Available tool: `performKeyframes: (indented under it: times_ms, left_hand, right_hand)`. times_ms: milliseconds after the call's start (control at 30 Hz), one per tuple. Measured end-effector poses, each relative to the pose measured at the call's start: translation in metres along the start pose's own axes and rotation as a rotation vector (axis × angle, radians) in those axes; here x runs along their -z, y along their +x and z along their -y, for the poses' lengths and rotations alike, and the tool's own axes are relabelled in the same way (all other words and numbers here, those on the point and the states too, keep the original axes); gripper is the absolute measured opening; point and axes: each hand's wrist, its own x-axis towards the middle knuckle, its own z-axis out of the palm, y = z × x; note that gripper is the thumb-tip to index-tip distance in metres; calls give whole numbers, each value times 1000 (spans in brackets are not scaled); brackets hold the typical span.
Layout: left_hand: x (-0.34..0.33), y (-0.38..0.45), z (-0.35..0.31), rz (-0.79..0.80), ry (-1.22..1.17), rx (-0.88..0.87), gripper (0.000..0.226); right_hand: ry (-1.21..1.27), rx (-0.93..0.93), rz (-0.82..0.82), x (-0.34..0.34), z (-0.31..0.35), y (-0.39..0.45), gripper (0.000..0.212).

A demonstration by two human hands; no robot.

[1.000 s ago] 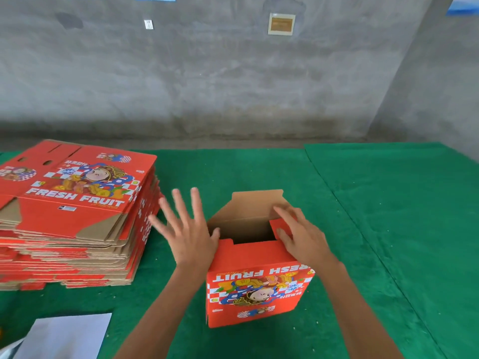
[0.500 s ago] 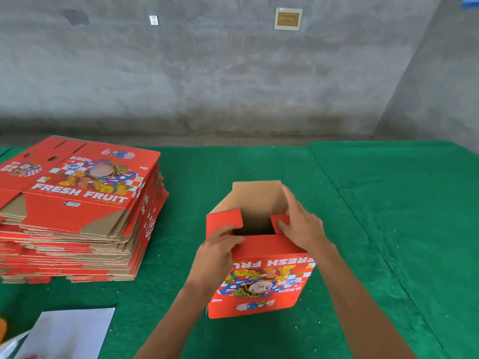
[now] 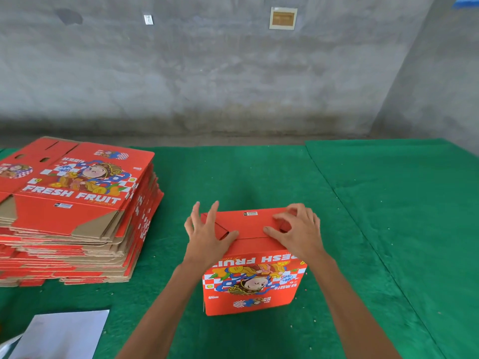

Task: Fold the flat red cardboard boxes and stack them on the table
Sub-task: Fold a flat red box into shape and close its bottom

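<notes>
A red "FRESH FRUIT" cardboard box stands upright on the green table, its print upside down towards me. Its top flaps lie folded down flat. My left hand rests on the left end of the top with fingers spread and straight. On the right end of the top lies my right hand, fingers bent and pressing the flaps, thumb on the middle flap. A tall stack of flat red boxes sits at the left of the table.
A white sheet of paper lies at the near left corner. A seam in the green cover runs from far centre to near right. A grey concrete wall stands behind the table.
The tall brown rear flap has been folded down over the opening, closing the top. Both hands moved from the small side flaps onto the closed top.
</notes>
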Motion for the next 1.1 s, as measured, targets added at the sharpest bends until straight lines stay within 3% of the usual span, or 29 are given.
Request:
performKeyframes:
  times_ms: [67,133,200,300,367,433,533,600,733,833,967,1033,1100]
  left_hand:
    - [4,7,2,123,64,63,96]
    - [6,14,-1,144,156,115,104]
    - [5,21,-11,144,282,177,107]
    - [2,26,-19,160,389,195,93]
    - [1,25,-11,150,329,148,75]
    - [-1,23,-2,117,283,142,66]
    - [-4,18,-4,128,382,127,91]
    - [-5,15,-8,127,420,134,110]
    - [-8,10,-12,101,520,172,123]
    - [-10,14,-16,98,631,117,123]
    - [-9,16,-16,155,574,64,108]
    - [-15,11,-15,144,665,-22,98]
    - [-27,4,-20,92,722,-117,102]
  right_hand:
    - [26,-137,93,-1,5,-1,95]
    - [71,-286,203,-1,12,1,126]
    - [26,-413,221,1,18,2,137]
    - [-72,-448,197,6,16,1,116]
    - [105,-475,271,11,4,3,106]
    - [424,-622,426,17,-14,4,109]
    - [726,-806,610,17,-44,4,103]
    - [795,-872,731,8,-56,3,98]
    - [876,-995,853,-8,-61,-6,78]
    - [955,-995,827,-13,-61,-15,72]
    - [1014,-911,792,-15,-64,-30,67]
    - [1041,-890,800,-14,-65,-35,63]
    - [1031,-862,838,-18,-63,-40,59]
